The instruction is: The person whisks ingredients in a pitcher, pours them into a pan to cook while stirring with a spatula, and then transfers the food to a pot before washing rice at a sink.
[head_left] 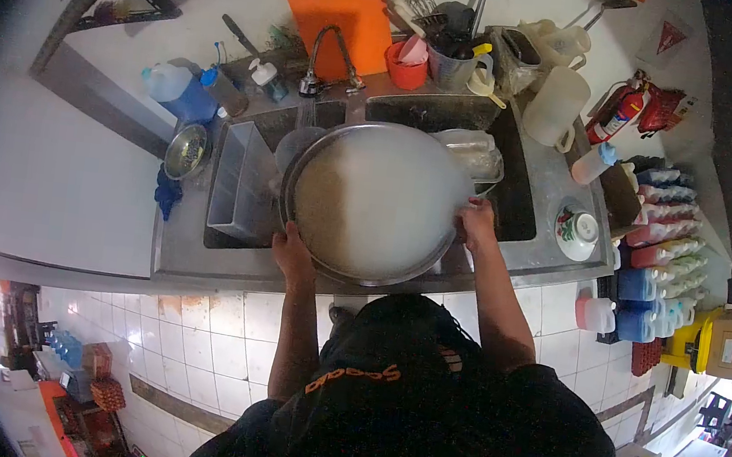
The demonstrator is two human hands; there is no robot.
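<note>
A wide round metal basin (360, 277) sits over the double sink, tilted so that cloudy white water (401, 201) gathers on its right. On the left of the basin a layer of pale brown grains, perhaps rice (319, 201), shows. My left hand (293, 253) grips the near left rim. My right hand (476, 224) is closed on the right rim. Behind the basin, the faucet (309, 85) lets water run down into the left sink bowl. Part of each sink bowl is hidden under the basin.
A grey plastic bin (239, 180) stands in the left sink; clear containers (473, 157) lie in the right one. An orange cutting board (342, 23), utensil tubs (450, 65) and pitchers (555, 106) line the back. Right, a bowl (577, 230) rests on the counter.
</note>
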